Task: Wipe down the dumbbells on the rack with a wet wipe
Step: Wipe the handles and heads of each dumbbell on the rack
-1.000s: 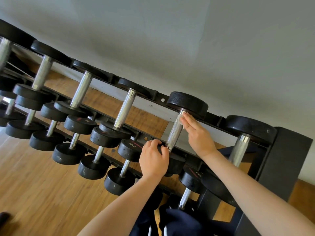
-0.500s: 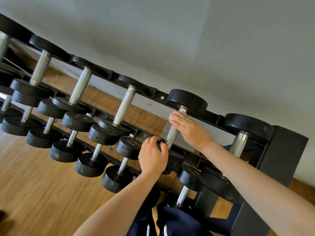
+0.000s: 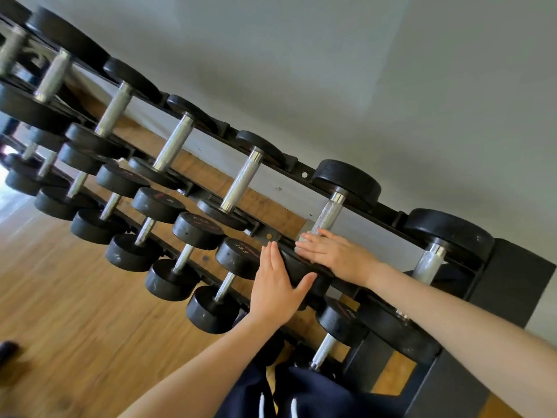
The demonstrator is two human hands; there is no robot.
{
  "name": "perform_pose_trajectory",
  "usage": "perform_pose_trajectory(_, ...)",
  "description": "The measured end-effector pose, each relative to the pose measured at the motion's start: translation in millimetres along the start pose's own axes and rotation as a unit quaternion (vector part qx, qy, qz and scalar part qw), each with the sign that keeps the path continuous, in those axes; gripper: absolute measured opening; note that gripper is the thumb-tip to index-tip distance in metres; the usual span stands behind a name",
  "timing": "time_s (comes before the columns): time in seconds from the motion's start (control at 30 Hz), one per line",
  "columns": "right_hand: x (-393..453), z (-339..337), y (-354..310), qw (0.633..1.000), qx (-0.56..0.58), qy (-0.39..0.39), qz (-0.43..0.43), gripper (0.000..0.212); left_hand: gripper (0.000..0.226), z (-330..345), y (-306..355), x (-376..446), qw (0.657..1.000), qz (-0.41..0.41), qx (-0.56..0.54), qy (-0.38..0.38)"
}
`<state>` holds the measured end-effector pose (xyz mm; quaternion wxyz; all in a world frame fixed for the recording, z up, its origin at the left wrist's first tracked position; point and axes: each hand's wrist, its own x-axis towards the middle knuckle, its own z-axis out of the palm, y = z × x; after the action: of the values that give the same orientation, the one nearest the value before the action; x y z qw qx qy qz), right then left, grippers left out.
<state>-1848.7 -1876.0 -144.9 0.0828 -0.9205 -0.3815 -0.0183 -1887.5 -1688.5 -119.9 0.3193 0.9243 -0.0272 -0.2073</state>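
Black rubber-ended dumbbell with a knurled steel handle (image 3: 328,212) lies on the top tier of the black metal rack (image 3: 301,173), second from the rack's right end, its far head against the back rail and its near head under both hands. In the head view, the right hand (image 3: 337,256) lies flat on top of that near head, fingers straight and close together, pressing a pale wet wipe (image 3: 302,238) whose edge peeks out beneath the fingertips at the foot of the handle. The left hand (image 3: 278,285) rests open against the head's left side, fingers straight and together, thumb spread along its front edge. Further dumbbells fill the tiers above a wooden plank floor (image 3: 75,312).
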Motion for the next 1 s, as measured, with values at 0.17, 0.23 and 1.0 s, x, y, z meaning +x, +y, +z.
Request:
perform_pose_trajectory(0.17, -21, -6, 5, 0.999, -0.018, -0.022, -0.042, 0.077, 0.100, -8, 3, 1, 0.999, -0.007, 0.024, -0.046)
perform_pose_trajectory(0.23, -15, -5, 3, 0.998, -0.035, -0.027, -0.042, 0.077, 0.100, -12, 4, 2, 0.997, -0.007, 0.037, -0.064)
perform_pose_trajectory(1.0, 3, -17, 23, 0.978, -0.103, 0.008, 0.180, 0.070, 0.098, -22, 10, 5, 0.981, -0.018, 0.133, -0.141)
